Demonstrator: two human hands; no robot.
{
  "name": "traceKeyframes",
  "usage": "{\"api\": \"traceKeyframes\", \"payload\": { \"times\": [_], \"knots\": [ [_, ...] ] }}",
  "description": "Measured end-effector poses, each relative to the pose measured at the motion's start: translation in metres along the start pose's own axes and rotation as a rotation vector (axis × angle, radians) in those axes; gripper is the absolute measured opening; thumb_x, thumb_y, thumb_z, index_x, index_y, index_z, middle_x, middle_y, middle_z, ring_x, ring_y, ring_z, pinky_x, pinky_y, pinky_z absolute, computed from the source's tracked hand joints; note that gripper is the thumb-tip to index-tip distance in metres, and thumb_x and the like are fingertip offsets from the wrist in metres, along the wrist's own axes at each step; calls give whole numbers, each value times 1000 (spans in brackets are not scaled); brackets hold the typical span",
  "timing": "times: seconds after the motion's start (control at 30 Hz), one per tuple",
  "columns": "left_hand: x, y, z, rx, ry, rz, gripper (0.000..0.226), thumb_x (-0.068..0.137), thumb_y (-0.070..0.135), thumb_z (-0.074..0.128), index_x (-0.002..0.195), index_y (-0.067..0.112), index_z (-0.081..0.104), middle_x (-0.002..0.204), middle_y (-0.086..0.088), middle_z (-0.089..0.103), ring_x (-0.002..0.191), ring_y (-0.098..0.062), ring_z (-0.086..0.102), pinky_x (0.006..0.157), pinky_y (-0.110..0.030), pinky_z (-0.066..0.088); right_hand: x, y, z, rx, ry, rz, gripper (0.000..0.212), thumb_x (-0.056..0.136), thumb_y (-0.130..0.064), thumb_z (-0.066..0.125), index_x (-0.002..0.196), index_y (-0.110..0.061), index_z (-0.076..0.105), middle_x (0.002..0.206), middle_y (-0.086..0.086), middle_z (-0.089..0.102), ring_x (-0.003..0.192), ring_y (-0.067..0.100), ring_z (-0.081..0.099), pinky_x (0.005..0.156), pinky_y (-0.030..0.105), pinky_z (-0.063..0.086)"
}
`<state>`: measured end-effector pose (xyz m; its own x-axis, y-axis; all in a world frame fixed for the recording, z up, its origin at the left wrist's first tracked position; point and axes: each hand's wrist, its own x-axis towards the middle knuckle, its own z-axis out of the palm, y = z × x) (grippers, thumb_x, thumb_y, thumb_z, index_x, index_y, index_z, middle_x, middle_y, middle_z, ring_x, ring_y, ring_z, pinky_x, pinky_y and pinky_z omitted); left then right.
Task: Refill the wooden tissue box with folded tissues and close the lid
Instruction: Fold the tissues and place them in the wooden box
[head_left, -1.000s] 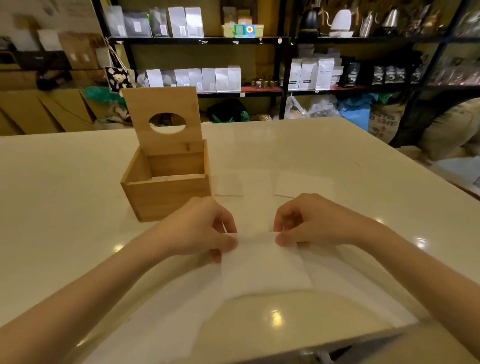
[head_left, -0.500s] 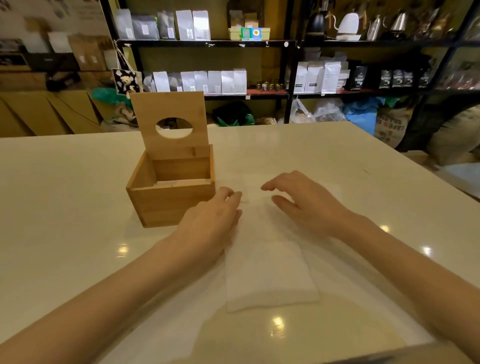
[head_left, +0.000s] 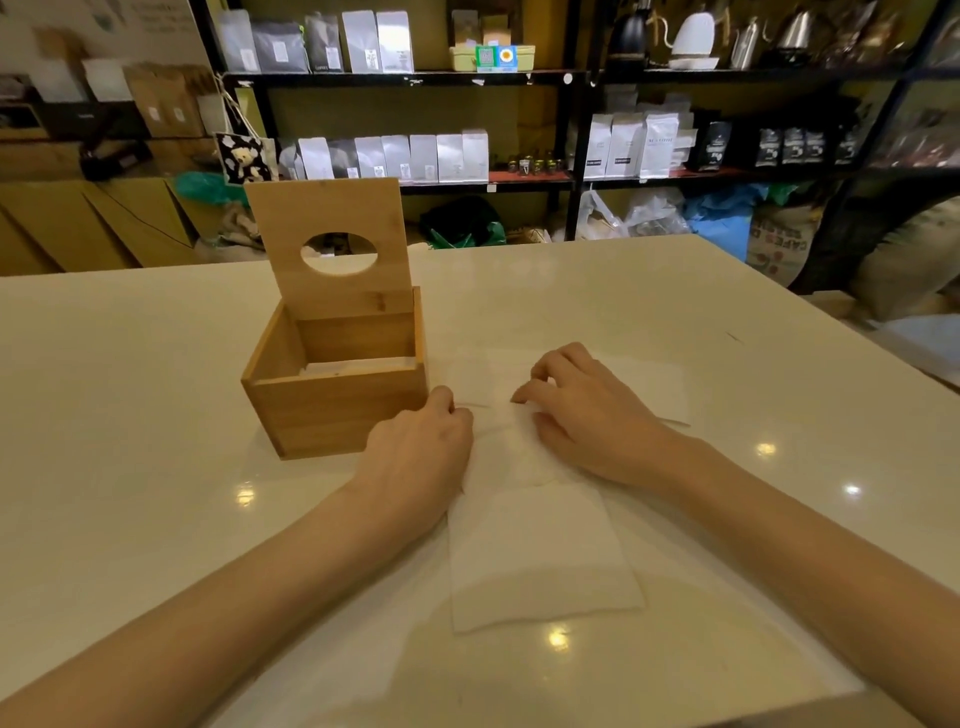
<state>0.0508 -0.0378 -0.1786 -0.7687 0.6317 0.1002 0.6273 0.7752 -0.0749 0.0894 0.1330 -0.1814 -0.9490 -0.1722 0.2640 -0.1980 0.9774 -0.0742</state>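
The wooden tissue box (head_left: 332, 410) stands left of centre on the white table (head_left: 130, 395), its lid (head_left: 332, 218) with an oval hole raised upright. Some white tissue lies low inside the box. A long white tissue (head_left: 535, 551) is spread on the table in front of me. My left hand (head_left: 421, 457) rests on its left edge, fingers curled, just right of the box's corner. My right hand (head_left: 582, 410) presses on the tissue's far part with bent fingers. Another flat tissue (head_left: 654, 384) lies beyond my right hand.
Behind the table stand black shelves (head_left: 519, 78) with white and dark bags, kettles and jars. Cardboard sheets (head_left: 93, 223) lean at the back left. Sacks and plastic bags sit on the floor at the back right.
Both hands carried the tissue's near edge forward, folding it over, and now press its far part. The view has shifted slightly closer to the box.
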Motion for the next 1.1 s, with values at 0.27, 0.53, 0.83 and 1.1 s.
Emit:
{"api": "traceKeyframes", "payload": {
  "times": [0.27, 0.53, 0.83, 1.1],
  "knots": [
    [-6, 0, -8, -73, 120, 5, 13, 94, 17, 44, 107, 16, 44, 110, -5, 47, 70, -23, 59, 56, -32, 48, -5, 3, -11, 194, 133, 49, 10, 84, -12, 54, 90, -13, 61, 95, -2, 61, 95, 20, 51, 78, 28, 34],
    [-23, -15, -49, -191, 577, 224, 16, 89, 17, 53, 89, 9, 67, 69, -8, 70, 59, -20, 62, 45, -23, 44, -27, -4, -62, 441, 399, 18, 9, 86, -18, 58, 90, -15, 66, 80, -12, 62, 79, -4, 56, 74, 10, 40],
    [-44, -18, -89, -687, 179, 111, 12, 81, 24, 58, 88, 29, 67, 79, 16, 66, 69, -3, 63, 61, -12, 49, -50, -22, -87, 994, 260, 153, 13, 82, -11, 64, 78, -22, 71, 68, 6, 71, 61, 16, 62, 58, 22, 51],
    [-36, -16, -58, -931, -413, -96, 12, 84, 16, 59, 87, 17, 70, 82, -2, 73, 62, -8, 68, 52, -17, 54, -64, -13, -58, 1128, -164, 421, 9, 81, -10, 64, 83, -6, 72, 62, 2, 71, 51, 16, 61, 42, 24, 51]
  ]
}}
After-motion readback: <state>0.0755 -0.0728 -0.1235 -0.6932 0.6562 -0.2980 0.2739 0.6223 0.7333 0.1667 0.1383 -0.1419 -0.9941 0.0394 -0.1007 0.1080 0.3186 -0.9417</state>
